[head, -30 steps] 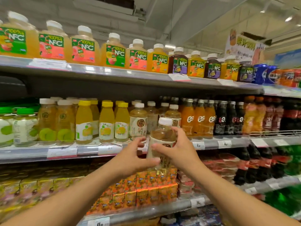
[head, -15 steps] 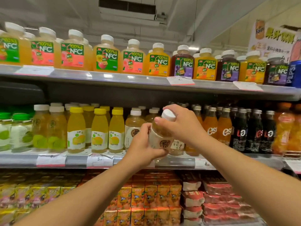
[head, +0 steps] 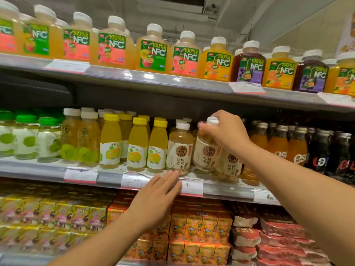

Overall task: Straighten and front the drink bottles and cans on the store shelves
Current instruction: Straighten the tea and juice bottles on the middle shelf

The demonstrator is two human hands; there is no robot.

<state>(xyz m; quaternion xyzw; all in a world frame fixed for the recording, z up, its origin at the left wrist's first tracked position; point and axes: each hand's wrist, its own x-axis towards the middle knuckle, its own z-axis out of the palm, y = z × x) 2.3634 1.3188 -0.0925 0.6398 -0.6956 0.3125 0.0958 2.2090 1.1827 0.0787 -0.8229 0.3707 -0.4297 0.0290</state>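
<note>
Both my hands held the tea bottle (head: 206, 150) out in front of the shelf (head: 228, 191) a moment ago; now only my right hand (head: 224, 134) has it, and the bottle is back in the middle row. My left hand (head: 155, 198) has let go and dropped to the shelf edge.

From the head camera, my right hand grips the bottle around its neck and white cap, from above. The bottle leans a little to the left, its label facing me, between two bottles of the same tea; I cannot tell if its base is fully down. I hold it high, I think, so I can turn it and set it in line.

My left hand is spread flat, fingers straight, fingertips just below the neighbour bottle (head: 179, 150), holding nothing. It seems ready to steady this row.
</note>
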